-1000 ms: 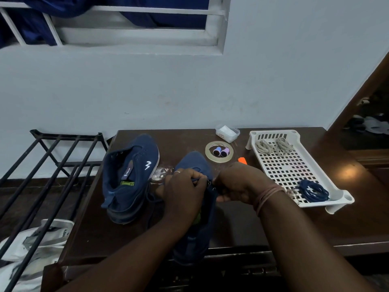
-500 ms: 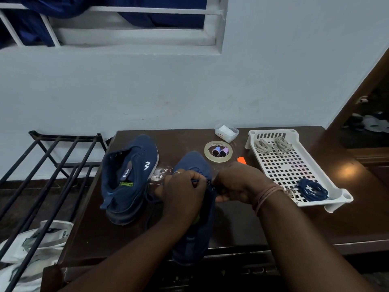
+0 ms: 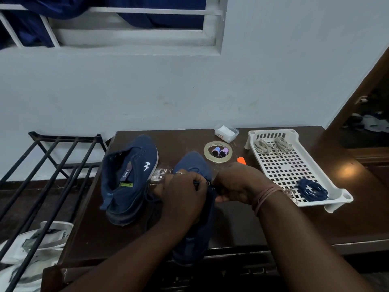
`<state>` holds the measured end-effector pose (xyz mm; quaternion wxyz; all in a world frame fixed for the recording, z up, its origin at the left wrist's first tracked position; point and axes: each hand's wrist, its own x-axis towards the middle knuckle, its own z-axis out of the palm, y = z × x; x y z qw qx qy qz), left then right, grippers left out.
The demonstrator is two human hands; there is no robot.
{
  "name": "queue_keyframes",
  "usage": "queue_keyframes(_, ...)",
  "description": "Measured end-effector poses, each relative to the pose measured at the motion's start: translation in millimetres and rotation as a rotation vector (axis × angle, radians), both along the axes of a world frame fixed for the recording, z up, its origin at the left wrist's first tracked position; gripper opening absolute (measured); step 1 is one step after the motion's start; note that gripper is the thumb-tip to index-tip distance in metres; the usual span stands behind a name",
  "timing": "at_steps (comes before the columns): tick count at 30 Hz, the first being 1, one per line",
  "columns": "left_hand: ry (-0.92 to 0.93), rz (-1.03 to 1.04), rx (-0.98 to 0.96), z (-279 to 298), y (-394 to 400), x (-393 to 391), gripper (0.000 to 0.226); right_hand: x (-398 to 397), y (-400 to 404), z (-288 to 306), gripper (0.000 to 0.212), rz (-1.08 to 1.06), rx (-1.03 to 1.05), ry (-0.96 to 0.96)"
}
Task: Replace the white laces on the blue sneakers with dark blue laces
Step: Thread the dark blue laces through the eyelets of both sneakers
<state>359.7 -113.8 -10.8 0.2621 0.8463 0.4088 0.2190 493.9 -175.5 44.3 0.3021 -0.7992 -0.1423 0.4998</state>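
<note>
Between our two hands lies the near sneaker (image 3: 194, 207), its eyelet area covered by them. Our left hand (image 3: 181, 192) has its fingers curled over the tongue side and seems to pinch a dark blue lace (image 3: 196, 183); our right hand (image 3: 235, 184) curls against the shoe's right edge, gripping it near the eyelets. What the right fingertips pinch, we cannot tell. That sneaker's long axis runs from us toward the wall, toe pointing away and heel at the table's near edge. Left of it, just beside it, the second sneaker (image 3: 128, 178) leans on its side, toe also away, opening facing us, with no lace visible in it.

Both shoes sit on a dark brown table (image 3: 242, 224). Right of the near sneaker stands a white perforated tray (image 3: 294, 165), holding pale laces (image 3: 271, 144) at its far end and a coiled dark blue lace bundle (image 3: 311, 189) at its near end. Beyond the sneaker's toe lie a tape ring (image 3: 218, 152) with two small spools inside it and a small clear box (image 3: 226, 132). A black metal rack (image 3: 52, 165) stands left of the table; a pale wall with a barred window rises behind.
</note>
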Motion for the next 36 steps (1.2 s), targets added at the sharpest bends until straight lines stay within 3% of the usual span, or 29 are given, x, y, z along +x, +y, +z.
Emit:
queue_keyframes(6,0.054,0.004,0.103,2.6,-4.2,-1.1,0.021,-0.6,-0.2,1.5,0.019,0.008,-0.001,-0.014)
queue_keyframes(18,0.097,0.017,0.126,2.3,-2.6,0.2,0.024,-0.2,-0.7,0.7,0.016,0.006,0.013,-0.043)
queue_keyframes(27,0.024,-0.013,0.079,-9.4,4.9,1.3,0.023,-1.9,-1.3,-1.2,0.018,0.015,0.075,-0.116)
queue_keyframes(36,-0.051,-0.002,0.032,-3.7,5.4,-2.7,0.014,-1.0,0.5,-4.2,0.023,0.027,0.025,-0.043)
